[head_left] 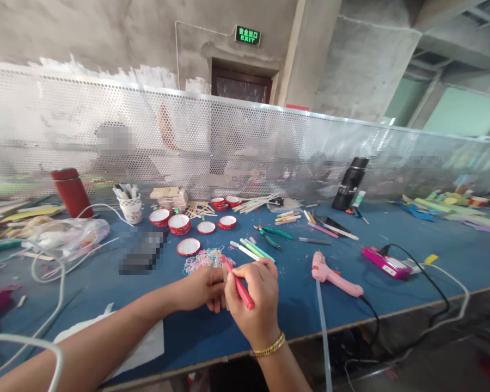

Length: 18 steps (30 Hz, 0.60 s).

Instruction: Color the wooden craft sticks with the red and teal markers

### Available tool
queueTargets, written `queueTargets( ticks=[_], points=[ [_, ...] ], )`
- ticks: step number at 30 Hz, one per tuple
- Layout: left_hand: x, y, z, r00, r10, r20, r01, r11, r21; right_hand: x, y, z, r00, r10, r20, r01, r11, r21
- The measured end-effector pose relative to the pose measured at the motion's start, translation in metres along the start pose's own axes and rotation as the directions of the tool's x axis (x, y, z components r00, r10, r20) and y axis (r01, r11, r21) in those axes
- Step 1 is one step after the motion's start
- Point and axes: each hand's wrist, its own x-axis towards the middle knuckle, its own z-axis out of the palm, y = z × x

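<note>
My right hand (255, 291) is wrapped round a red marker (243, 291) whose tip end points up and left. Close beside it, my left hand (206, 288) grips a narrow, pale wooden craft stick (224, 268), mostly covered by the fingers. The marker's front end meets the stick's upper part; whether the tip touches it I cannot tell. Just behind my left hand lies a pile of pastel rubber bands (200, 260). A red-rimmed paper cup (188, 247) sits past the pile. White and green markers (255, 249) lie behind my right hand.
A pink glue gun (335, 276) with a long glue stick rests at right, near a purple power strip (387, 263). Green-handled pliers (268, 237) lie mid-table. A dark phone (144, 250), red bottle (70, 191) and pen cup (130, 209) stand left. A perforated metal screen (228, 147) rises behind.
</note>
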Motion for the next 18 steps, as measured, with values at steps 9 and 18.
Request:
queueTargets(
  ticks=[9, 18],
  points=[
    [0.0007, -0.0031, -0.001, 1.0, 0.003, 0.007, -0.003, 1.0, 0.016, -0.0012, 0.0009, 0.0001, 1.0, 0.015, 0.0, -0.015, 1.0, -0.005],
    [0.0011, -0.0023, -0.0003, 1.0, 0.001, -0.003, -0.001, 1.0, 0.011, 0.0001, 0.0005, 0.0011, 1.0, 0.024, -0.008, -0.024, 0.999, -0.022]
  ],
)
